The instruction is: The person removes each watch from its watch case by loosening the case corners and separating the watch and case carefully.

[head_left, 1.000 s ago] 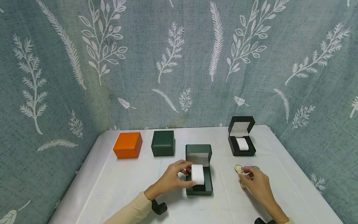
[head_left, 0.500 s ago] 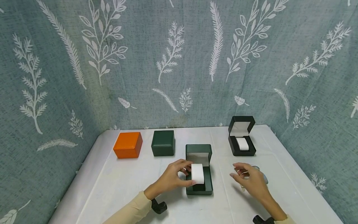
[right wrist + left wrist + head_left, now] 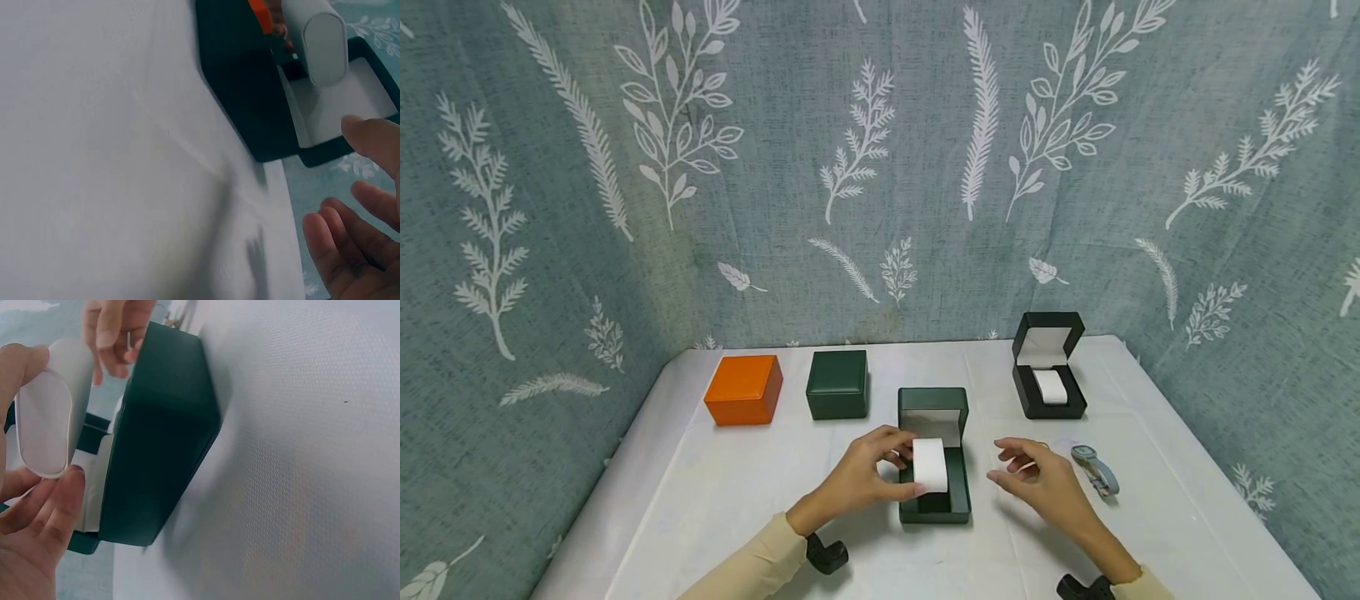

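Note:
An open dark green box [image 3: 934, 514] stands at the table's middle, lid up. My left hand [image 3: 880, 468] grips the white cushion [image 3: 929, 465] in it, thumb and fingers at its ends. The left wrist view shows that cushion [image 3: 44, 422] between my fingers [image 3: 59, 506], beside the lid's back [image 3: 165, 425]. My right hand [image 3: 1021, 468] hovers just right of the box with curled fingers. It seems to pinch a thin gold watch [image 3: 1037, 445], mostly hidden. The right wrist view shows the cushion [image 3: 319, 44], the box [image 3: 250, 94] and my fingertips [image 3: 350, 244].
A grey-blue watch [image 3: 1095, 468] lies on the white table [image 3: 737, 500] right of my right hand. An open black box [image 3: 1060, 410] with a white cushion stands behind it. An orange box [image 3: 743, 389] and a shut green box [image 3: 837, 383] sit at the back left.
My right hand lifted off the spot where the gold watch lay and moved left toward the green box, uncovering the grey-blue watch. The left hand stayed on the cushion.

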Motion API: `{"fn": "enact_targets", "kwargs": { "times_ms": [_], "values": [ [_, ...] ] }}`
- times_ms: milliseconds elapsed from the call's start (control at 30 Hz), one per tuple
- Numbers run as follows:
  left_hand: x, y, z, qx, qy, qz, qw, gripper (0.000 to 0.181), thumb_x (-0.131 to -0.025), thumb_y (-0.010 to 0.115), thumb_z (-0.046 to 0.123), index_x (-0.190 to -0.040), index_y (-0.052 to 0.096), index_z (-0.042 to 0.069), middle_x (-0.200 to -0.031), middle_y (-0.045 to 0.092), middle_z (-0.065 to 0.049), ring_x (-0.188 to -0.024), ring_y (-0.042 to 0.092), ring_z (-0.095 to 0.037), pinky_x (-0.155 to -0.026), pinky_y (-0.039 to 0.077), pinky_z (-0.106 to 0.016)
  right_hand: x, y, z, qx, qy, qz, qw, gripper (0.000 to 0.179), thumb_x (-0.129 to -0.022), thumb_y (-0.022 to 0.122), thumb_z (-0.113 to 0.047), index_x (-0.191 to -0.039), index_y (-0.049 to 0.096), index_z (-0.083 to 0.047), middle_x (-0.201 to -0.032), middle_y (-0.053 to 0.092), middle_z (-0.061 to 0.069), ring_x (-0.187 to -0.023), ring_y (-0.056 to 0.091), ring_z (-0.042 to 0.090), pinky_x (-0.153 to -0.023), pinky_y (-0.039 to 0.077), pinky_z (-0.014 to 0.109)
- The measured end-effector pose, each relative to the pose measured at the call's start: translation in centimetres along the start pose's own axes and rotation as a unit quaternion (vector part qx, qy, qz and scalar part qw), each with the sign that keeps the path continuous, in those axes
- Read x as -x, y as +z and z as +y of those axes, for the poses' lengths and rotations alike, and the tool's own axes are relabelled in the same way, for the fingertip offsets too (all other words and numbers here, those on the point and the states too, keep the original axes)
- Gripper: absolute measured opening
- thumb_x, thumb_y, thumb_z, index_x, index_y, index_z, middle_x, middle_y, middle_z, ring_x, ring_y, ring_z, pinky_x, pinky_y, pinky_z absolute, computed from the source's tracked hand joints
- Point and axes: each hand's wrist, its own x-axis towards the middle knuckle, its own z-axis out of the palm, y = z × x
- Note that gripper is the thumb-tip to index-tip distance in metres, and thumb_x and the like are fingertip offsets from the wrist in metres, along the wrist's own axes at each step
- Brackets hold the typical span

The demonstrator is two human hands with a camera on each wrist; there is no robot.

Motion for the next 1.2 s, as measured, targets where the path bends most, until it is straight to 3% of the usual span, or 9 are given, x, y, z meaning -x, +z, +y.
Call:
{"fn": "enact_targets", "kwargs": {
  "times_ms": [433,600,900,1200],
  "values": [
    [0.0,0.0,0.1,-0.003,0.002,0.003,1.0,0.067,-0.083,0.089,0.028,-0.137,0.062,-0.001,-0.119,0.061,-0.002,-0.101,0.067,-0.016,-0.085,0.06,-0.037,-0.3,1.9,-0.5,-0.061,0.014,-0.07,0.9956,0.05,-0.085,0.087,-0.024,-0.13,0.069,-0.009,-0.102,0.072,0.003,-0.081,0.064,0.008,-0.071,0.057,0.025],
    [0.0,0.0,0.0,0.0,-0.005,0.001,1.0,0.066,-0.083,0.089,0.027,-0.136,0.062,0.0,-0.12,0.061,-0.002,-0.102,0.067,-0.019,-0.085,0.06,-0.039,-0.5,2.4,-0.5,-0.077,-0.002,-0.084,0.9935,0.051,-0.087,0.085,-0.025,-0.132,0.068,-0.009,-0.102,0.072,0.005,-0.078,0.066,0.01,-0.068,0.057,0.027],
    [0.1,0.0,0.1,-0.003,0.002,0.003,1.0,0.064,-0.083,0.09,0.025,-0.136,0.063,0.001,-0.118,0.062,-0.003,-0.102,0.068,-0.021,-0.085,0.06,-0.04,-0.7,3.2,-0.3,-0.048,-0.035,-0.097,0.9936,0.051,-0.089,0.083,-0.032,-0.133,0.068,-0.012,-0.101,0.072,0.001,-0.08,0.065,0.006,-0.07,0.058,0.027],
    [0.2,-0.3,0.4,-0.037,0.001,0.004,0.9993,0.065,-0.082,0.089,0.029,-0.135,0.064,0.0,-0.117,0.063,0.001,-0.101,0.068,-0.02,-0.084,0.06,-0.042,-0.9,3.4,-0.3,-0.045,-0.027,-0.117,0.9917,0.053,-0.089,0.083,-0.032,-0.133,0.067,-0.007,-0.1,0.07,-0.001,-0.081,0.064,0.007,-0.072,0.057,0.027]
  ]
}}
